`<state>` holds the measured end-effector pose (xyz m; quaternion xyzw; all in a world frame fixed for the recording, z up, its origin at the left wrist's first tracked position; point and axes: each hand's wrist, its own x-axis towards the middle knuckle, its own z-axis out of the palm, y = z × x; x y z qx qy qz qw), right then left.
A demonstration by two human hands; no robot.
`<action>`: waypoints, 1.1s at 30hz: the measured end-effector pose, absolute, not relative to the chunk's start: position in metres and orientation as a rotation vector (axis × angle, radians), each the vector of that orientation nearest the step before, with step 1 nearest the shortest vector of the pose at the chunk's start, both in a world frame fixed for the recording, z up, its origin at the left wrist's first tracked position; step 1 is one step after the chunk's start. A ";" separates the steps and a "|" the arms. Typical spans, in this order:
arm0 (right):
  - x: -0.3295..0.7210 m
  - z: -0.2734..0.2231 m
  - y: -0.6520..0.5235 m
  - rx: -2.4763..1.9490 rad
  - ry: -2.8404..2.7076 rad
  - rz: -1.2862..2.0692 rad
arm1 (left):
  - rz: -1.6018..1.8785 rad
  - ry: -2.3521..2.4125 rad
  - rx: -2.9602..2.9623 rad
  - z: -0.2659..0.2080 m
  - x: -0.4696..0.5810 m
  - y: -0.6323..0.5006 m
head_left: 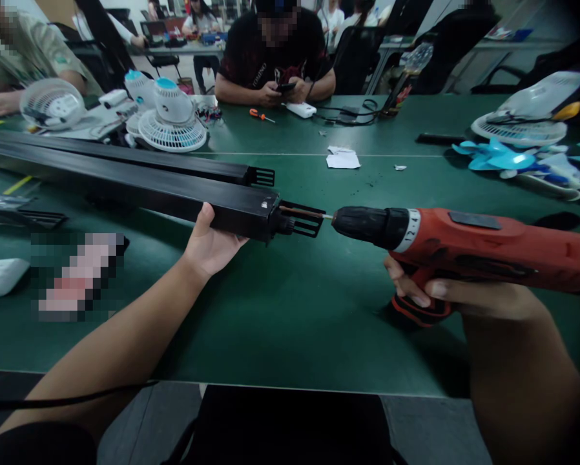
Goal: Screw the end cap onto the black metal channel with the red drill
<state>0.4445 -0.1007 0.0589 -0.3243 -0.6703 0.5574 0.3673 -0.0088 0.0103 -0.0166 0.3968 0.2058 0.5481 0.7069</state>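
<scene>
My left hand [215, 245] grips the near end of a long black rectangular metal tube [188, 197] from below, thumb up its side. A slotted black bracket [309, 223] and a small knob stick out of that end. My right hand [464, 297] is wrapped round the handle of a red and black cordless drill [474, 242]. The drill lies level, its thin bit pointing left into the bracket area; whether the tip touches a screw I cannot make out. Behind the held tube rests a second black tube [212, 169] with a similar slotted end.
White fan parts [174, 126] stand at the back left, and blue fan blades [496, 155] lie at the right. An orange screwdriver [261, 115], a paper scrap [343, 158] and a blurred-out phone [84, 278] are on the green table [290, 323]. Opposite sits a person [275, 58] holding a phone.
</scene>
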 end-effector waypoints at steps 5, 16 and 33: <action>0.444 0.060 -0.101 -0.835 -1.741 1.405 | 1.204 0.440 0.899 -0.015 -0.009 0.010; 0.443 0.062 -0.103 -0.862 -1.721 1.442 | 1.243 0.495 0.880 -0.016 -0.006 0.009; 0.436 0.069 -0.104 -0.841 -1.722 1.445 | 1.239 0.498 0.888 -0.012 -0.004 0.007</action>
